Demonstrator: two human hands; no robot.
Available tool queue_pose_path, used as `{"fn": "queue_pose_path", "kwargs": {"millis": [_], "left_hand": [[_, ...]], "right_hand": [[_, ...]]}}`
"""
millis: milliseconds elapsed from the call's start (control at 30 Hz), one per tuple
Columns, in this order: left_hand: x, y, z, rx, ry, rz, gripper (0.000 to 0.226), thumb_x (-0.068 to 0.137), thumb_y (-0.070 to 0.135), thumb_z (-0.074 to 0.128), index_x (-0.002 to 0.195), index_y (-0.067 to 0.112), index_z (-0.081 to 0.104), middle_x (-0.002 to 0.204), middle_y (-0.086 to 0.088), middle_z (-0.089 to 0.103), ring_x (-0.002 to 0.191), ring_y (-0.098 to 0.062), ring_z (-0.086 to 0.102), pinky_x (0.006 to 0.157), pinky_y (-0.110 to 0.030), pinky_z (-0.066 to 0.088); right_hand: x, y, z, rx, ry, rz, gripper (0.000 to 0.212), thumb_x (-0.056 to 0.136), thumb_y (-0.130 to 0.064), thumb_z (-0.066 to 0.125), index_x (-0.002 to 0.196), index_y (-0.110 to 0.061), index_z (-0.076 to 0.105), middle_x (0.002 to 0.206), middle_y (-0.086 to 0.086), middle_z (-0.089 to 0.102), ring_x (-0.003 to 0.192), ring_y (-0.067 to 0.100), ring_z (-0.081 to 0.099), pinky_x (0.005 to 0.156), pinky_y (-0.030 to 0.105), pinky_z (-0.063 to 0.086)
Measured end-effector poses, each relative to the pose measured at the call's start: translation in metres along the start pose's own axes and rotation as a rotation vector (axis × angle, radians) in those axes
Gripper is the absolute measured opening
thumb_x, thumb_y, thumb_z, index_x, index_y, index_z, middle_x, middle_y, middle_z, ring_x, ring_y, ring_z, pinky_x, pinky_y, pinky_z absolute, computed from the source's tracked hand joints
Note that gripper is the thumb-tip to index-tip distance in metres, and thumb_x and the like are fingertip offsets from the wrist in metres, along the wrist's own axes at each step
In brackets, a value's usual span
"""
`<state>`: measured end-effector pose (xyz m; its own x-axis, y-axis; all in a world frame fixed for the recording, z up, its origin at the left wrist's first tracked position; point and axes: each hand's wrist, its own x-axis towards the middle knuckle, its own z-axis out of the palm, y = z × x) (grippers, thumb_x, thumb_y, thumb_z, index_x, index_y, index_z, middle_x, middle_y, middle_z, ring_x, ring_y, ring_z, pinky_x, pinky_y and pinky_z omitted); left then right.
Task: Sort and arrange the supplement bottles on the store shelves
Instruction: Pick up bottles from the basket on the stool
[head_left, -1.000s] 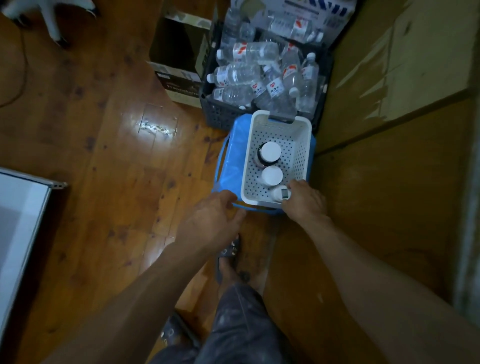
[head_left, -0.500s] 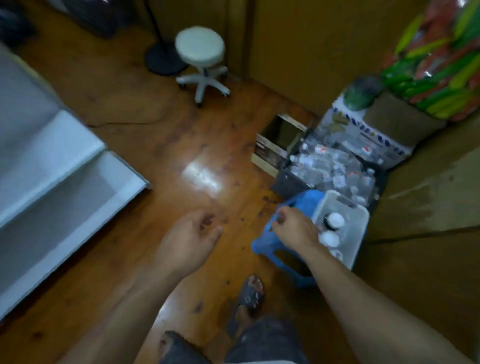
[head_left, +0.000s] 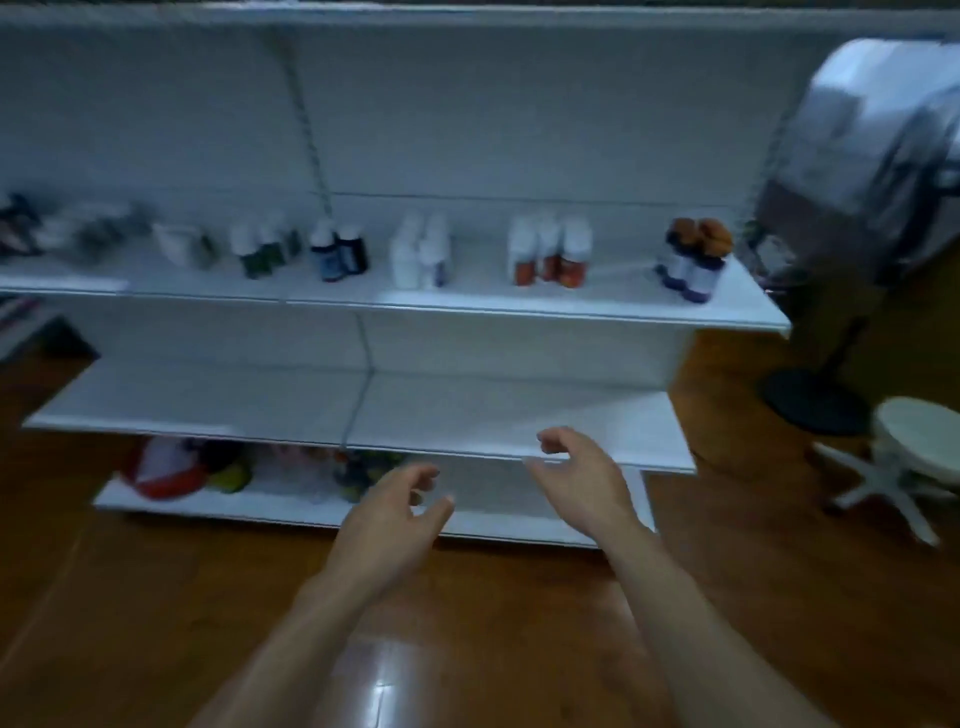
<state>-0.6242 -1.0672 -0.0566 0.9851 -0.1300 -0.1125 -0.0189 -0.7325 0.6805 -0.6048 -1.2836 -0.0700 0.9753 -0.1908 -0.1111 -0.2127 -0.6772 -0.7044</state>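
The glossy wooden plank floor (head_left: 156, 623) under both forearms was reddish brown, with one pale patch of glare. Beyond the left hand (head_left: 387, 512) and right hand (head_left: 582, 478), the metal shelf unit (head_left: 467, 410) was plain white. Above the right hand stood white bottles with orange-red labels (head_left: 550, 254), and further right dark purple bottles with orange caps (head_left: 693, 260). Above the left hand were all-white bottles (head_left: 418, 254), then, leftwards, dark blue bottles with white caps (head_left: 337, 254) and green bottles with white caps (head_left: 260, 254). Left of the left hand lay a round red-and-white package (head_left: 166, 467). Right of the right hand were a cream-white round stool (head_left: 914, 431) and a black disc-shaped stand base (head_left: 810, 405).
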Motion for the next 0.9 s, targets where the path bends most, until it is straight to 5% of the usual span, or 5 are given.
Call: {"fn": "queue_pose_path", "kwargs": {"millis": [200,400,600,900], "left_hand": [[0.018,-0.079,-0.09,-0.099,0.18,-0.147,0.039,0.094,0.039,0.059,0.131,0.027,0.053,0.112,0.011,0.06,0.103,-0.005,0.056,0.087,-0.023,0.046],[0.074,-0.146,-0.14,-0.129,0.333,-0.182,0.025,0.094,0.042,0.058,0.118,0.037,0.057,0.103,0.028,0.06,0.095,0.01,0.057,0.078,-0.013,0.048],[0.173,-0.206,-0.21,-0.097,0.366,-0.277,0.035,0.094,0.048,0.055,0.127,0.038,0.053,0.11,0.027,0.058,0.098,0.008,0.056,0.085,-0.018,0.049],[0.282,-0.257,-0.285,-0.15,0.413,-0.284,0.037,0.093,0.053,0.053,0.128,0.042,0.05,0.113,0.025,0.059,0.101,0.005,0.058,0.089,-0.028,0.054]], "right_hand": [[0.056,-0.133,0.088,-0.028,-0.178,-0.255,0.043,0.092,-0.043,0.059,0.132,-0.03,0.053,0.131,-0.012,0.056,0.111,0.012,0.056,0.094,0.033,0.047],[0.138,-0.214,0.152,-0.054,-0.249,-0.371,0.04,0.091,-0.04,0.061,0.129,-0.029,0.055,0.13,-0.012,0.057,0.106,0.013,0.058,0.091,0.029,0.045],[0.246,-0.304,0.224,-0.042,-0.325,-0.446,0.039,0.091,-0.041,0.061,0.127,-0.026,0.056,0.129,-0.009,0.057,0.099,0.013,0.059,0.087,0.027,0.045],[0.355,-0.398,0.271,-0.021,-0.211,-0.441,0.035,0.091,-0.041,0.06,0.124,-0.03,0.057,0.119,-0.008,0.06,0.098,0.014,0.058,0.079,0.025,0.039]]}}
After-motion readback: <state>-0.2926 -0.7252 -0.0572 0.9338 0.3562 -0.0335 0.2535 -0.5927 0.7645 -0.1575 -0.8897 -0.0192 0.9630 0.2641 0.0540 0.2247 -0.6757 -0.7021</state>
